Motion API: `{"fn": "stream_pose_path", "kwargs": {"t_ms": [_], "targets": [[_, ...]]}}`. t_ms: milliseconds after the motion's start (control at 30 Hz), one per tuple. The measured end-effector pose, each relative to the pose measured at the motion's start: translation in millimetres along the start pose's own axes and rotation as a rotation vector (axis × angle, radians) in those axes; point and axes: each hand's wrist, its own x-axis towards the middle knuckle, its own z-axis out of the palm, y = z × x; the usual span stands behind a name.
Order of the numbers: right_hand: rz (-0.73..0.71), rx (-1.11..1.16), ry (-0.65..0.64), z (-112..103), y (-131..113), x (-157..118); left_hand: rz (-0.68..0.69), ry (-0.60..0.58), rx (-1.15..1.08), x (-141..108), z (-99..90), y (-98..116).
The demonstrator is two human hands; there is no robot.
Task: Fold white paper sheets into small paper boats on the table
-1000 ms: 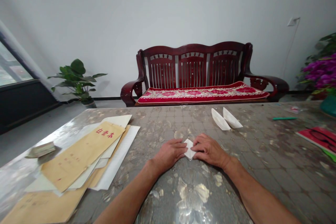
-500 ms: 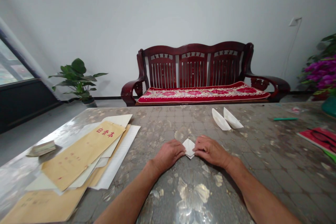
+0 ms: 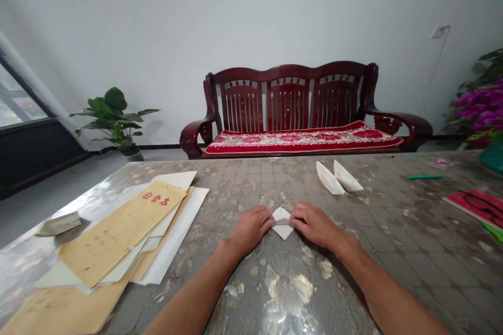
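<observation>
A small diamond of folded white paper (image 3: 283, 230) lies on the patterned table in front of me, with a flap across its middle. My left hand (image 3: 253, 226) pinches its left corner between thumb and fingers. At the right corner, my right hand (image 3: 313, 223) is closed on the same paper. Beyond my right hand rest two folded white paper pieces (image 3: 330, 178), long and pointed like little boats, side by side.
Brown booklets (image 3: 121, 230) and loose sheets are piled on the left, beside a small folded wad (image 3: 58, 223). On the right lie a green pen (image 3: 425, 177), a red book (image 3: 471, 205) and dark glasses (image 3: 485, 203). A wooden bench (image 3: 288, 99) stands behind the table.
The paper's upper flap has lifted at the middle, so more of the lower layer shows as a wider diamond. Both hands remain at its side corners, moved only slightly.
</observation>
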Motion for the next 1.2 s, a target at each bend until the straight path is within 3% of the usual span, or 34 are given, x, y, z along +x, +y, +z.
{"fn": "stream_pose_path", "kwargs": {"t_ms": [400,700,1200], "targets": [[0.222,-0.160,0.025,8.6,-10.6,7.5,-0.142,0.069,0.007,7.3,0.6,2.0],[0.326,-0.222,0.035,12.5,-10.1,10.5,-0.163,0.088,0.018,8.1,4.7,4.4],[0.388,-0.297,0.034,9.2,-15.0,10.5,-0.218,-0.009,0.273,11.0,10.5,10.1]]}}
